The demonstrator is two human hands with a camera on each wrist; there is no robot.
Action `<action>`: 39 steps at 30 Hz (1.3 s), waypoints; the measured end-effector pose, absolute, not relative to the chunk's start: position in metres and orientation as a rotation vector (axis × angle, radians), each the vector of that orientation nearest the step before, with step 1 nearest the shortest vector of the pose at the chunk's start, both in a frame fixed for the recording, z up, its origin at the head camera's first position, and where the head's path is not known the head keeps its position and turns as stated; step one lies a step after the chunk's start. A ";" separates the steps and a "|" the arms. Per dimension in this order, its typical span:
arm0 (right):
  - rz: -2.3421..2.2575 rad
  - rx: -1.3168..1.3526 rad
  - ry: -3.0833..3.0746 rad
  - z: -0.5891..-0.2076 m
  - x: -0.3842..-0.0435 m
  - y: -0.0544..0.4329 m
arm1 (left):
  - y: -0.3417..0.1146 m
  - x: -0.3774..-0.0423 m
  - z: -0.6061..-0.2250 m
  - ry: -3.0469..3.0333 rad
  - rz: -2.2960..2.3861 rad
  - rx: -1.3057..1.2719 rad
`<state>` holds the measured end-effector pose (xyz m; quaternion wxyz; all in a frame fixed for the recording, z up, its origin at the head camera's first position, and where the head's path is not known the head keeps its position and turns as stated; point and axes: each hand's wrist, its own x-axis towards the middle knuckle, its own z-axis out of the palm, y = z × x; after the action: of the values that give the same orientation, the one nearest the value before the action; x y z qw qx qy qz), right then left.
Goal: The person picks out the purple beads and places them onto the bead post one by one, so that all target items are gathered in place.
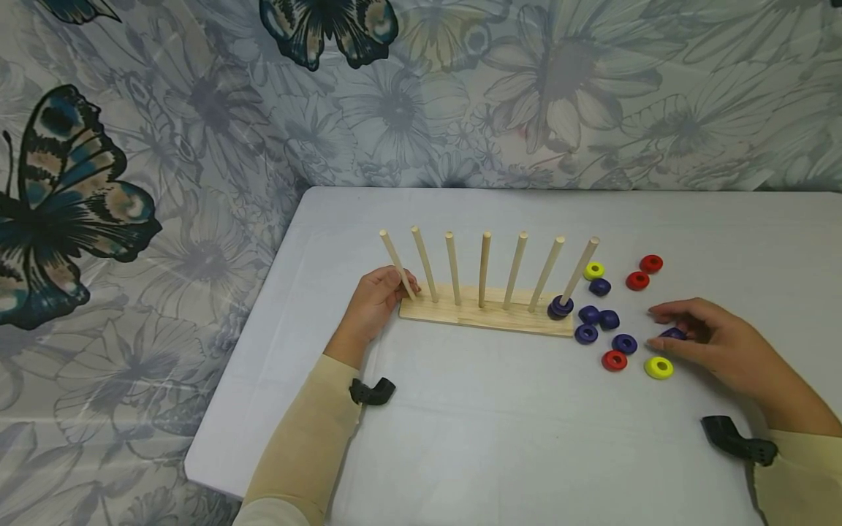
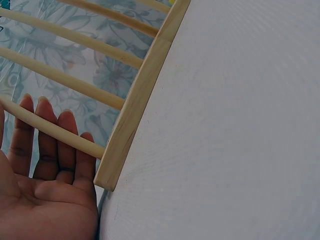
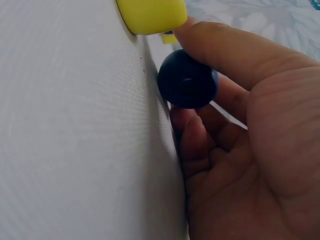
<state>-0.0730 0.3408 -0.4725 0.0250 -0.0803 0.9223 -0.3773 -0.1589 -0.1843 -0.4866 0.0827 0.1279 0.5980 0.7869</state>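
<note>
Blue, hard-looking and probably light, one ring is framed by the right hand on the white table; whether it is pinched cannot be told. Its smooth, possibly slippery rim is best gripped at opposite sides. The leftmost of seven pegs is flanked by the left hand's extended fingers. Two yellow rings, three red rings and five other loose blue rings are counted.
</note>
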 end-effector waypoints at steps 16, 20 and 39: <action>-1.077 -0.215 2.914 -0.467 -0.074 0.338 | -0.185 -0.160 -0.488 1.790 2.344 0.397; -1.057 -0.191 2.932 -0.466 -0.073 0.336 | -0.185 -0.160 -0.488 1.785 2.345 0.390; -1.123 -0.060 2.979 -0.462 -0.071 0.335 | -0.184 -0.159 -0.487 1.770 2.358 0.396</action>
<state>-0.0714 0.3352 -0.4619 -0.0211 -0.0188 0.9354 -0.3525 -0.1593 -0.1840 -0.4866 0.0833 0.1328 0.5929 0.7899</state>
